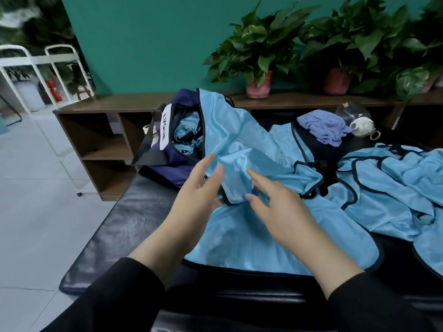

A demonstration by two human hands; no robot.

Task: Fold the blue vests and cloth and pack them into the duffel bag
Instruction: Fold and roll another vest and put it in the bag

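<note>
Black sleeves lead to both hands above a blue vest spread on the black padded bench. Left hand and right hand have fingers straight and loosely spread, gripping nothing; fingertips touch a raised fold. Beyond the left fingertips sits the open duffel bag, vests inside. Beyond the right fingertips lie more vests and a purple cloth.

Light-blue vest with dark trim, unfolded, draped from worktop into open navy duffel bag; more vests heaped right; purple cloth crumpled behind.
</note>
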